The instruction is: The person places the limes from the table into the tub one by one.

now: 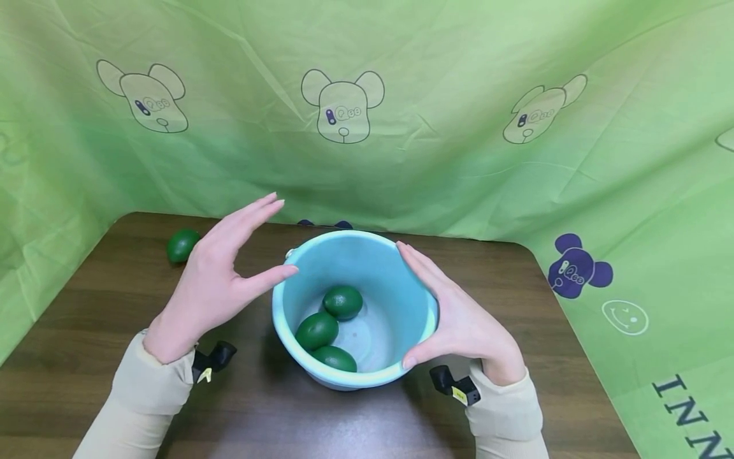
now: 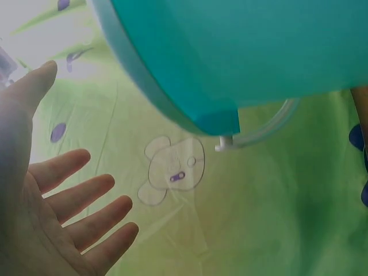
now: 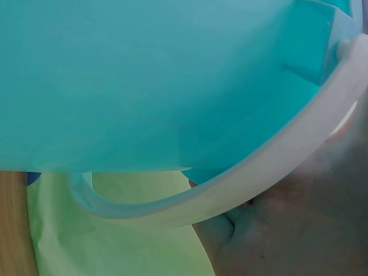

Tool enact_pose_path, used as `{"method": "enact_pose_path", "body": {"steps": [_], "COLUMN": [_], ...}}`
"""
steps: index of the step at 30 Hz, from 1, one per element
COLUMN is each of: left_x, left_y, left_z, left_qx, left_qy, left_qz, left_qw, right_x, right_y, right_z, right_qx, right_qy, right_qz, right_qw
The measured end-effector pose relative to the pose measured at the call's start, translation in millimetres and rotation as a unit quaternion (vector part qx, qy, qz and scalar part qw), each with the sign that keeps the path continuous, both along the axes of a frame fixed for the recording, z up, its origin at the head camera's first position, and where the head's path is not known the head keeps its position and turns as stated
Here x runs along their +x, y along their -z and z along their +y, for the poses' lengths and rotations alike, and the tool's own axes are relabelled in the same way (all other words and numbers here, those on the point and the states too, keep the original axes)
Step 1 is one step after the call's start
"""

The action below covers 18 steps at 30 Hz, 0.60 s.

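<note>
The bucket (image 1: 387, 274) appears to stand upright on the bench (image 1: 487, 271), around the middle between its left and right edges. Three green fruits (image 1: 317, 330) lie inside, gathered on the bucket's floor toward the bench's near left corner.

The right hand (image 1: 455, 312) cups the side of the bucket facing the bench's right edge, thumb and fingers set wide apart along the rim; whether they grip or only rest there, I cannot tell. In the right wrist view the handle (image 3: 178, 210) loops in front of this hand.

The left hand (image 1: 215, 274) holds nothing. Its thumb overlaps the rim from above, but the left wrist view shows it apart from the bucket, fingers spread.

A lone fruit (image 1: 182, 246) lies beyond the left hand, near the bench's far left corner.

If the bucket were raised now, it would probably tip leftward: the support is one-sided and the fruits sit off-centre, so they could roll. The handle might snag the right fingers. A careless brush of the left hand could send the lone fruit off the bench's left edge.
</note>
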State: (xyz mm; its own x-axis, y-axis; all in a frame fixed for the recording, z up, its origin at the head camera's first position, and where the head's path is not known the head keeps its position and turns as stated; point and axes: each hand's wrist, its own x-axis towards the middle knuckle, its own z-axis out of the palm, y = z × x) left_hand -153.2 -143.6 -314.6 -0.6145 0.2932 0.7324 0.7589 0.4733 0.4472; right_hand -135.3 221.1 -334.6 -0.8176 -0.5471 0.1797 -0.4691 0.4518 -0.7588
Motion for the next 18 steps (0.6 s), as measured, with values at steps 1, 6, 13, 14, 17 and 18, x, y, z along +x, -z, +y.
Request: {"method": "enact_pose_path", "body": {"steps": [1, 6, 13, 14, 17, 18], "left_x": [-0.4, -3.9, -9.9, -10.7, -12.8, -13.4], "left_y": [0.0, -0.3, 2.1, 2.7, 4.1, 4.6], "left_z": [-2.0, -10.7, -20.7, -22.0, -25.4, -26.5], "left_qx": [0.002, 0.011, 0.026, 0.027, 0.026, 0.025], "left_qy": [-0.004, -0.025, -0.049, -0.052, -0.062, -0.066], "left_qz": [-0.004, -0.018, -0.027, -0.026, -0.031, -0.034], "left_qw": [1.0000, 0.9995, 0.9981, 0.9980, 0.9973, 0.9969], "right_x": [0.0, -0.6, -0.6, -0.6, -0.3, -0.3], "right_y": [0.0, -0.4, -1.0, -1.0, -0.9, -0.8], "right_z": [-0.1, -0.2, -0.3, -0.3, -0.5, -0.5], "right_qx": [-0.001, -0.001, 0.000, 0.000, 0.000, 0.000], "right_qy": [0.000, 0.000, -0.003, -0.003, -0.001, -0.001], "right_qz": [0.000, 0.003, 0.007, 0.007, 0.005, 0.004], "right_qw": [1.0000, 1.0000, 1.0000, 1.0000, 1.0000, 1.0000]}}
